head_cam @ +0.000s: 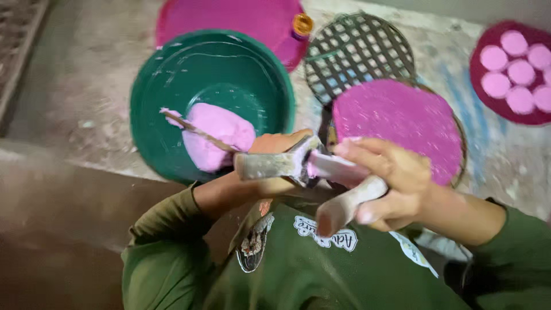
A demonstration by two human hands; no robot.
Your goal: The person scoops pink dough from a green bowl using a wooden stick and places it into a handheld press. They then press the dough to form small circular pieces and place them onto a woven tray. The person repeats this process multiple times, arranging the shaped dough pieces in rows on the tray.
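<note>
— Item held?
— Wooden press mould (298,166), pink dough in it, just above my lap. My right hand (396,183) has its grip clamped on the handle; my left hand (275,155) steadies it, grip hidden.
— Surroundings?
— Green basin (172,69) holding pink dough (221,135); woven tray (356,51) beyond.

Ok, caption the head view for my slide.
Two hands work a dough-caked wooden tool above a green basin of pink dough, woven trays alongside.
</note>
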